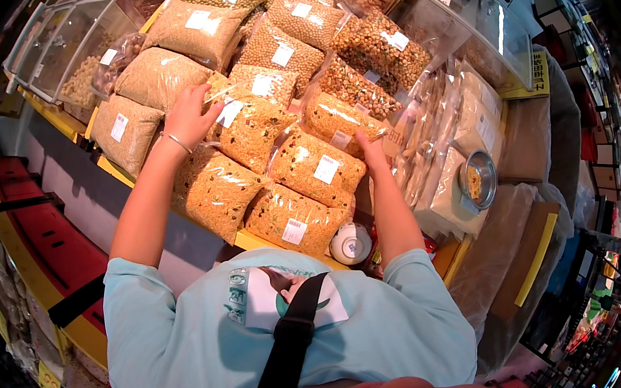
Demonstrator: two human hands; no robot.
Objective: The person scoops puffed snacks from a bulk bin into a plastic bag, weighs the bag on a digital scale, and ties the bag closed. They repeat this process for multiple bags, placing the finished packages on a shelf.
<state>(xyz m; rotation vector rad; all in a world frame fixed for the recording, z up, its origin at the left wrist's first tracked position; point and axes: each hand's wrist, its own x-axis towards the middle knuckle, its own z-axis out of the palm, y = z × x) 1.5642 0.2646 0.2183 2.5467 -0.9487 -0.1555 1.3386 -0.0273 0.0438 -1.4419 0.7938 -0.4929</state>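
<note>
My left hand [195, 115], with a bracelet on its wrist, is over a clear plastic bag of yellow grain mix [241, 138]; its fingers are at the bag's upper left corner, by a thin white strip. Whether they grip it is not plain. My right hand [370, 150] is at the right end of another bag of yellow mix [338, 113], thumb side up, its fingers partly hidden. More bags of yellow mix [316, 164] lie between my arms. Beyond them are labelled bags of pale grain [162, 76], chickpea-like beans [277, 48] and mixed beans [359, 88].
Clear-lidded bins stand at the upper left [91, 35] and upper right [483, 19]. Upright bags of pale goods [468, 118] fill the right side, with a metal bowl [478, 180] on them. A white bowl [350, 244] is near my body, by the yellow shelf edge [258, 241].
</note>
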